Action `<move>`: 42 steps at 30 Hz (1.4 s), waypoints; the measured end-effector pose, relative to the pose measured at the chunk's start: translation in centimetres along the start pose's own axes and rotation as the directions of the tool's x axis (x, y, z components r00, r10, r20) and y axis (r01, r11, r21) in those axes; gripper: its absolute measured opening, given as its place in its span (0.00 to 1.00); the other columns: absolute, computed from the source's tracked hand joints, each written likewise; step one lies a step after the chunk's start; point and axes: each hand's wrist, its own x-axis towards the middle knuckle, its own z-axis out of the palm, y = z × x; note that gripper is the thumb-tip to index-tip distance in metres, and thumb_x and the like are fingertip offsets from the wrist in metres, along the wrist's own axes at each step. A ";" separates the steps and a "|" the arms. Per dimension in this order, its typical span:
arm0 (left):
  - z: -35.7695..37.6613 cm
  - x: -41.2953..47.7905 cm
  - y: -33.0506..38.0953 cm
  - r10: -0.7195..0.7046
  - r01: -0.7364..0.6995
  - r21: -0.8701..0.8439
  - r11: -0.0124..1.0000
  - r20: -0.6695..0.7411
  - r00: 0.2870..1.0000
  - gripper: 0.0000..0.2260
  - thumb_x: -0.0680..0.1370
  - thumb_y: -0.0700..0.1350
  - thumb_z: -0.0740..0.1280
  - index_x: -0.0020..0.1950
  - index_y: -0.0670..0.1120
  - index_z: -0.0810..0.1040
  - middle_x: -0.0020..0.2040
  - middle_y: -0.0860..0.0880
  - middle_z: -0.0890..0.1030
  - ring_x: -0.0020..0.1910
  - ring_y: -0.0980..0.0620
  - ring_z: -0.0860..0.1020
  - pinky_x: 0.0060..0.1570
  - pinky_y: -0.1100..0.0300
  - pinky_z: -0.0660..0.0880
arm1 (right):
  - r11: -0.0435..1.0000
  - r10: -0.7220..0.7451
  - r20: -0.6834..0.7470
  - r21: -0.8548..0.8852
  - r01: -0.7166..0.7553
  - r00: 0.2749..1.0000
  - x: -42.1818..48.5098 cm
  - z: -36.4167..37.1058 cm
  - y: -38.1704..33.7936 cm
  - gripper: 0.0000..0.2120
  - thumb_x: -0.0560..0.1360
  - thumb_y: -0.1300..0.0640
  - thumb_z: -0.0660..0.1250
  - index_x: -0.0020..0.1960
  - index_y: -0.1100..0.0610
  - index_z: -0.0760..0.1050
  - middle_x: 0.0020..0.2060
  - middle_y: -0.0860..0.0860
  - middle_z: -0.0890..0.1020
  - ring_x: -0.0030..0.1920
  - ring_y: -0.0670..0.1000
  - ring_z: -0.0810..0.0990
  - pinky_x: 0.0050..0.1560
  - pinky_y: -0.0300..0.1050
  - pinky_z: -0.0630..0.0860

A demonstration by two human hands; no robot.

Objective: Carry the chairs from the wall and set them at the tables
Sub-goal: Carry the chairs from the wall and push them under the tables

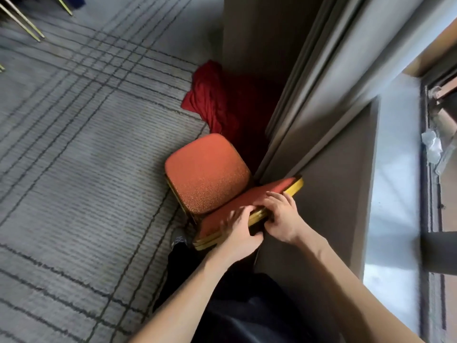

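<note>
A chair (pixel 207 172) with an orange-red padded seat and a gold metal frame stands on the carpet against the grey wall, seen from above. More than one gold frame edge shows at its backrest, so it may be a stack. My left hand (pixel 238 230) grips the top edge of the backrest, fingers blurred over the red padding. My right hand (pixel 280 216) grips the same edge just to the right, fingers curled over the top and thumb behind.
A crumpled red cloth (pixel 212 95) lies on the floor beyond the chair, by a wall corner (pixel 249 45). Grey lined carpet (pixel 86 157) spreads to the left. Gold chair legs (pixel 22 23) show at top left. A bright window sill (pixel 395 169) runs on the right.
</note>
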 end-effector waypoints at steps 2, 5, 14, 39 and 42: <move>0.7 0.2 0.1 0.028 -0.018 0.126 0.992 -0.077 0.997 0.27 0.78 0.50 0.68 0.76 0.56 0.64 0.74 0.58 0.65 0.74 0.52 0.61 0.76 0.43 0.56 | 0.998 -0.025 -0.027 -0.051 0.024 0.999 0.3 0.3 0.6 0.31 0.67 0.61 0.67 0.69 0.48 0.76 0.68 0.44 0.77 0.79 0.51 0.61 0.79 0.62 0.42; 1.2 0.7 -0.5 0.020 0.002 0.140 0.990 -0.151 0.988 0.23 0.78 0.48 0.69 0.73 0.57 0.69 0.71 0.59 0.67 0.72 0.52 0.67 0.74 0.44 0.61 | 0.994 -0.039 -0.082 -0.110 0.030 0.996 0.9 1.0 1.3 0.24 0.68 0.57 0.71 0.63 0.46 0.80 0.65 0.43 0.77 0.77 0.50 0.62 0.78 0.63 0.41; -1.0 1.7 -2.2 0.041 -0.001 0.170 0.985 -0.232 0.972 0.18 0.77 0.48 0.71 0.65 0.60 0.77 0.65 0.62 0.77 0.59 0.49 0.81 0.59 0.48 0.76 | 0.993 -0.064 -0.224 -0.110 0.040 0.973 2.6 1.9 0.6 0.10 0.66 0.59 0.71 0.45 0.47 0.81 0.45 0.43 0.76 0.62 0.54 0.74 0.75 0.64 0.45; -33.7 5.3 -6.9 0.205 -0.027 0.279 0.960 -0.631 0.748 0.11 0.71 0.53 0.78 0.49 0.52 0.82 0.46 0.58 0.82 0.55 0.54 0.78 0.75 0.52 0.55 | 0.972 -0.193 -0.537 -0.218 0.086 0.821 20.1 -3.7 -20.0 0.14 0.73 0.40 0.61 0.44 0.51 0.71 0.36 0.47 0.77 0.38 0.54 0.78 0.38 0.49 0.73; -34.6 6.8 -6.7 0.302 -0.040 0.399 0.916 -0.620 0.724 0.13 0.73 0.58 0.75 0.49 0.51 0.79 0.46 0.54 0.82 0.52 0.52 0.73 0.62 0.53 0.63 | 0.982 -0.124 -0.569 -0.188 0.018 0.813 21.6 -4.9 -20.3 0.15 0.73 0.39 0.66 0.52 0.49 0.76 0.40 0.46 0.81 0.42 0.52 0.81 0.39 0.48 0.74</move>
